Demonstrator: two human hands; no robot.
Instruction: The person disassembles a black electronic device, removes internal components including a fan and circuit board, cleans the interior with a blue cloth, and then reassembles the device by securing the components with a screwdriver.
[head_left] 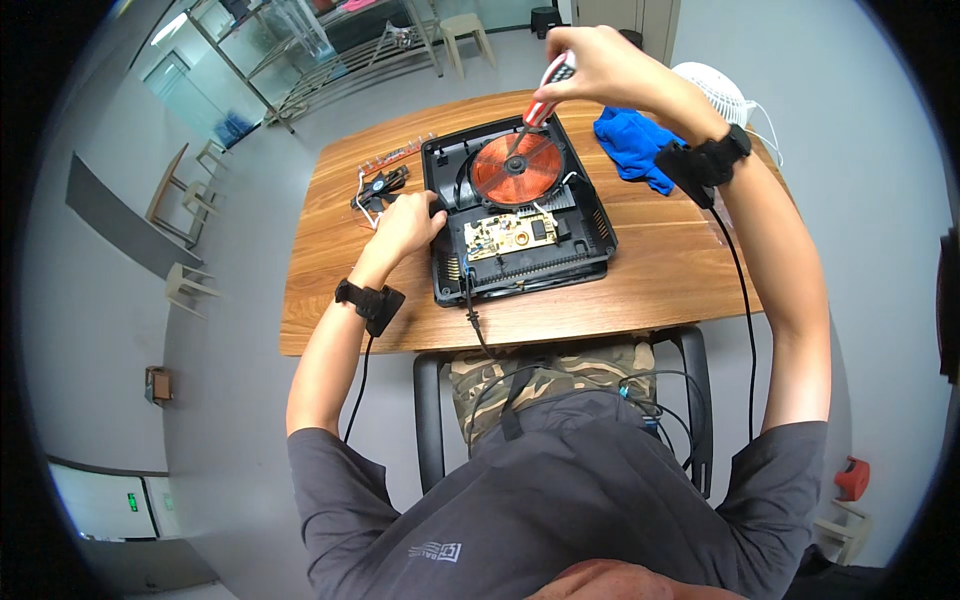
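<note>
An opened induction cooker, its black housing (pixel 590 262) uncovered, lies on the wooden table in front of me. Inside it are a round copper coil (pixel 535 175) at the far side and a tan circuit board (pixel 490 236) nearer to me. My right hand (pixel 597 68) is closed around the red and white handle of a screwdriver (pixel 541 100). The screwdriver slants down, and its shaft reaches the area of the coil's dark centre. At the housing's left edge, my left hand (pixel 407 226) grips the rim, with its fingertips partly hidden.
Left of the cooker lie a small black fan (pixel 385 183) with wires and a narrow strip board (pixel 395 155). A blue cloth (pixel 637 148) and a white fan (pixel 712 90) are on the right. A power cord (pixel 472 315) hangs over the table's front edge (pixel 380 338).
</note>
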